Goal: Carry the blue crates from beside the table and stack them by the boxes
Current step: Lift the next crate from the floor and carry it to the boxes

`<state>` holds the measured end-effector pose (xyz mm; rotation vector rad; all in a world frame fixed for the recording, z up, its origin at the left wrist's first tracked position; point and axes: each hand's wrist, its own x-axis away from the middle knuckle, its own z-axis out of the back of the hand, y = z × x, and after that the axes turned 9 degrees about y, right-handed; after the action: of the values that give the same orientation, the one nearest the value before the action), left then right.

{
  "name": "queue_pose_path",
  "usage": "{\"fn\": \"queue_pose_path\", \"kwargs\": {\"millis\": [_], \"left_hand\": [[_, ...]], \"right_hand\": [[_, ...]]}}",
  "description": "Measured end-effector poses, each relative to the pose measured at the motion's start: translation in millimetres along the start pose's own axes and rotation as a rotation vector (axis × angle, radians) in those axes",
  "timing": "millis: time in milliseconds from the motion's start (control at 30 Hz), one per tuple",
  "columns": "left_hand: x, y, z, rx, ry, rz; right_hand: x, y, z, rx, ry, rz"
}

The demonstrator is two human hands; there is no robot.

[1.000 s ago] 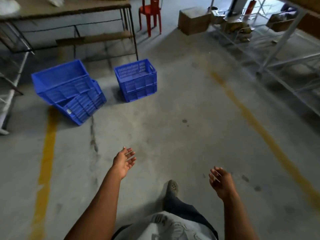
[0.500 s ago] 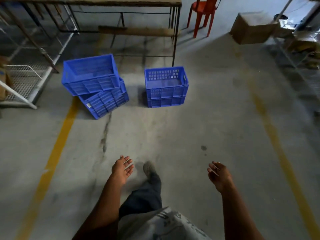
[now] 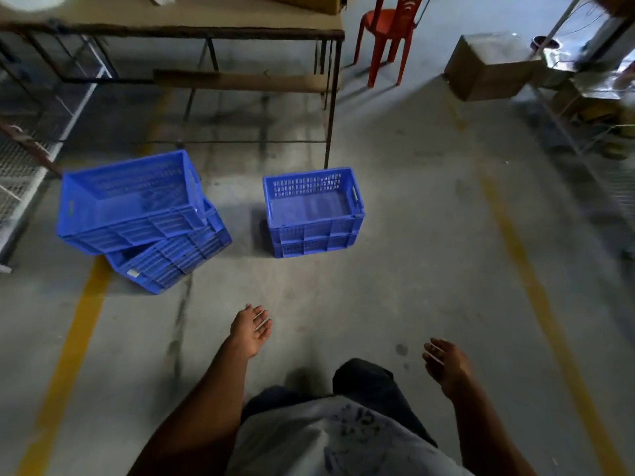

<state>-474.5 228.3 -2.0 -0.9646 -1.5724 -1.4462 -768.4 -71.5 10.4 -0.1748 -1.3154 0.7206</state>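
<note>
Your left hand [image 3: 251, 329] and right hand [image 3: 445, 364] hang open, holding nothing — blue slatted plastic crates [image 3: 311, 214] sit ahead on the concrete floor [image 3: 412, 235].

Three bright blue crates sat on a grey concrete floor [image 3: 395, 235]: the left crate [image 3: 130, 204], the crate under it [image 3: 171, 262] and the right crate [image 3: 312, 214], all with slotted lattice walls. Two yellow floor lines ran near to far, the left line [image 3: 68, 355] and the right line [image 3: 536, 290]. An orange-red chair [image 3: 391, 25] and a brown cardboard box [image 3: 491, 68] stood far right. The desk [image 3: 206, 15] was tan-topped with a dark frame.
</note>
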Motion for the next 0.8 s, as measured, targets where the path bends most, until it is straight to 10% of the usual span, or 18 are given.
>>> {"fn": "queue_pose_path", "kwargs": {"millis": [800], "left_hand": [[-204.2, 333.6, -255.2, -0.517, 0.186, -0.193]], "right_hand": [[-197.5, -406.8, -393.5, 0.605, -0.240, 0.047]]}}
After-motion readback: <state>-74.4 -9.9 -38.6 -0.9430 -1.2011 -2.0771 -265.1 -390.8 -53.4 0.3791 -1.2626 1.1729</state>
